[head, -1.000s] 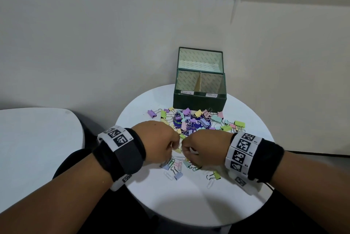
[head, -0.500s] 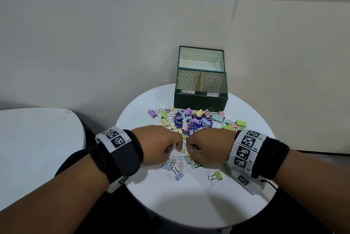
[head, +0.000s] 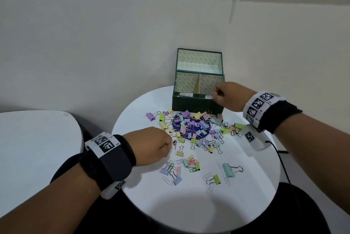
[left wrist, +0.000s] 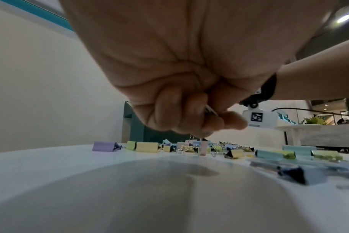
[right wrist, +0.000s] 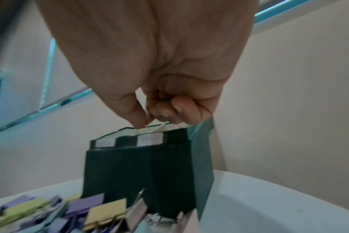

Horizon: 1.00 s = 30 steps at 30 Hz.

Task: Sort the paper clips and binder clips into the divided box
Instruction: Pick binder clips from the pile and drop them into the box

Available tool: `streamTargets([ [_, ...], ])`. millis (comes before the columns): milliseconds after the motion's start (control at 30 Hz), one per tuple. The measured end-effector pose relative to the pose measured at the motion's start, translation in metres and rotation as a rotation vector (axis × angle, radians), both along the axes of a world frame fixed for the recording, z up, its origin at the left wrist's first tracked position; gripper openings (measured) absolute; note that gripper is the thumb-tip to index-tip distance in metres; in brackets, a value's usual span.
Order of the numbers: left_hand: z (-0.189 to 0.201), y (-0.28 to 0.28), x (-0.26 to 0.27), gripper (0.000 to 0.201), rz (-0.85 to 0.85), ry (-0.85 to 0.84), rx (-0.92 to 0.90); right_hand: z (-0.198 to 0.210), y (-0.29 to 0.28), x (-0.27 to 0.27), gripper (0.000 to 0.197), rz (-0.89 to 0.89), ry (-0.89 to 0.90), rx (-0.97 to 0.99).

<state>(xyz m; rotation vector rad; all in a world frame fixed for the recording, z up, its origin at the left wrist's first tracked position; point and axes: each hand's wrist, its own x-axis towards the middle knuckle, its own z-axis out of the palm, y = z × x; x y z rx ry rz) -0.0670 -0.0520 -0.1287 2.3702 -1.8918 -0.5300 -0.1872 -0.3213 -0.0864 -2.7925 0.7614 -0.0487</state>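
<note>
A dark green divided box (head: 197, 104) stands open at the back of the round white table (head: 189, 205), split by a beige divider. My right hand (head: 215, 95) hovers over the front rim of its right compartment, thumb and forefinger pinching a thin paper clip (right wrist: 147, 124) that is barely visible. My left hand (head: 171, 143) is curled at the left edge of the pile of pastel binder clips (head: 191, 125). It pinches the wire handle of a small pink binder clip (left wrist: 202, 148) that hangs down to the tabletop. Loose paper clips and binder clips (head: 191, 162) lie nearer to me.
A second white table (head: 37, 139) stands to the left across a dark gap. The wall rises right behind the box. A purple round sticker (head: 197, 126) lies under the pile. A black cable (head: 282, 163) runs off the table's right edge.
My hands were together over the near clips. The right hand has since risen and travelled to the box's right compartment. The left hand has shifted slightly away to the pile's edge.
</note>
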Motion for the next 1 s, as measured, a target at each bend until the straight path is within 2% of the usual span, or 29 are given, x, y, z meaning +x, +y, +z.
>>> streamTargets([
  [167,0.001,0.004,-0.003,0.035,0.008,-0.053,0.046,-0.001,-0.017,0.019,0.007,-0.128,-0.064,-0.049],
  [233,0.0,0.005,-0.005,0.039,0.007,-0.078,0.083,-0.002,-0.018,0.023,0.013,-0.139,-0.072,-0.049],
  [367,0.0,0.003,-0.005,0.024,-0.037,-0.045,0.074,0.001,-0.011,0.02,0.045,-0.128,-0.166,-0.084],
  [433,0.0,0.002,-0.004,0.014,-0.056,-0.022,0.057,0.003,-0.002,0.012,0.045,-0.086,-0.231,-0.143],
  [500,0.0,0.001,-0.003,0.008,-0.063,-0.01,0.056,0.001,0.012,-0.002,0.03,-0.006,-0.275,-0.159],
  [567,-0.002,0.001,-0.002,0.004,-0.062,-0.009,0.052,-0.002,0.03,-0.021,0.008,0.1,-0.187,-0.09],
  [667,-0.003,0.0,-0.002,0.016,-0.034,-0.026,0.029,-0.014,0.053,-0.049,0.009,0.301,0.112,-0.014],
  [733,-0.004,-0.001,-0.001,0.025,-0.014,-0.053,0.028,-0.024,0.062,-0.067,0.004,0.323,0.234,0.035],
  [867,-0.003,-0.004,-0.003,0.016,-0.036,-0.026,0.031,-0.035,0.072,-0.095,0.041,0.307,0.308,0.152],
  [1000,-0.004,-0.006,-0.002,0.012,-0.038,-0.01,0.039,-0.041,0.069,-0.104,0.037,0.297,0.287,0.196],
])
